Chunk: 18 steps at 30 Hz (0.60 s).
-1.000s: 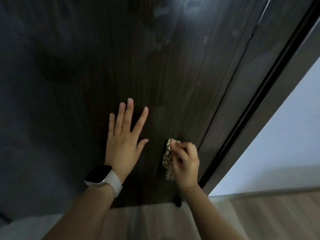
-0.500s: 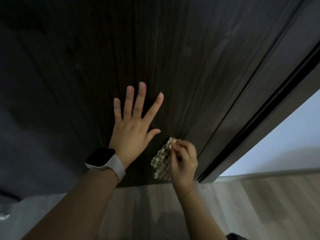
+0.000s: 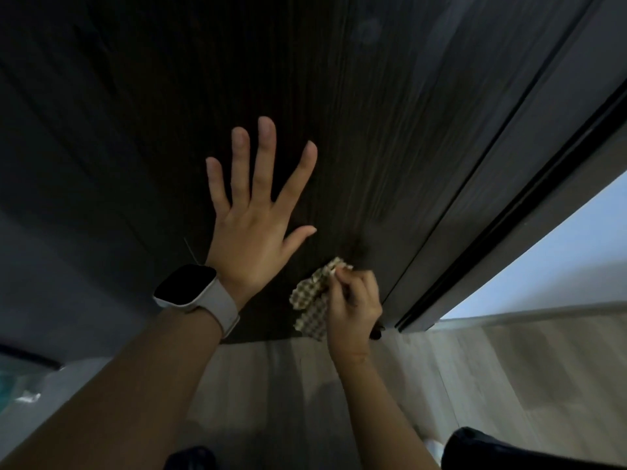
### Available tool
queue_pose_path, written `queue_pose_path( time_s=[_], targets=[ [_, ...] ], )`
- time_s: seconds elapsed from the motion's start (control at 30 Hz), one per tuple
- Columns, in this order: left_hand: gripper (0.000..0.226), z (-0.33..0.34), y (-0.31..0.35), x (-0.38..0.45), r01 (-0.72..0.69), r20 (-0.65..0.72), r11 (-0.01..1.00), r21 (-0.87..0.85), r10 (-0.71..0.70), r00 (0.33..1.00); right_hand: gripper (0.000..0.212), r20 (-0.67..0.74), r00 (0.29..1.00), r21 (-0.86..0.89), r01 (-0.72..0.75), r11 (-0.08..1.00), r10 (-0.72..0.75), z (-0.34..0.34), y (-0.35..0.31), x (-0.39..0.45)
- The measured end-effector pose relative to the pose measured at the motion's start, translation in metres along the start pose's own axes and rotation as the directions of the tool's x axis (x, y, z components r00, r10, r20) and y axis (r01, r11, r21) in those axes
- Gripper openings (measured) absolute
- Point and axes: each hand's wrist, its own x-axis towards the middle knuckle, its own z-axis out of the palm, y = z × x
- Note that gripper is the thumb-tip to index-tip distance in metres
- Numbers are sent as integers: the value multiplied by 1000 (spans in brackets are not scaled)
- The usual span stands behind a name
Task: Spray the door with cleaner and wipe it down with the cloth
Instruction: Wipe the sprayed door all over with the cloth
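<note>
Head view, only one going: deep into the wiping part, by the look of it. Right hand [image 3: 353,307] clenched round a crumpled beige-and-white checked cloth [image 3: 310,301], pressing it low on the dark wood-grain door [image 3: 356,113], just above the bottom edge and near the side by the frame. Left hand [image 3: 254,212] spread flat on the panel, fingers straight, gripping nothing, probably just bracing. White-strapped smartwatch [image 3: 195,293] on that wrist.

No spray bottle anywhere in shot, so spraying likely done already, though can't confirm. Faint hazy smudges up high on the panel, so maybe still some upper door left to go over. Hard to judge, honestly, with the lighting this dim.

Surface: glossy-ish dark veneer, vertical grain, smooth. Dark door frame [image 3: 509,205] running diagonally on the right, pale wall [image 3: 559,259] beyond it, light wood-look floor [image 3: 492,385] below. Something bluish and blurry at far left, can't tell what.
</note>
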Motion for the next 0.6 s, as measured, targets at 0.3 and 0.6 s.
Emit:
queue_pose_path(
  time_s=[0.3,0.6],
  targets=[
    [114,-3,1,1,-2,10,1000,-10,2,1000,11,-171,981,131,-69,989,91,7,-33,22],
    [114,-4,2,0,-18,-9,1000,-18,18,1000,15,-51,969,151,-233,961,243,9,-29,3]
  ],
)
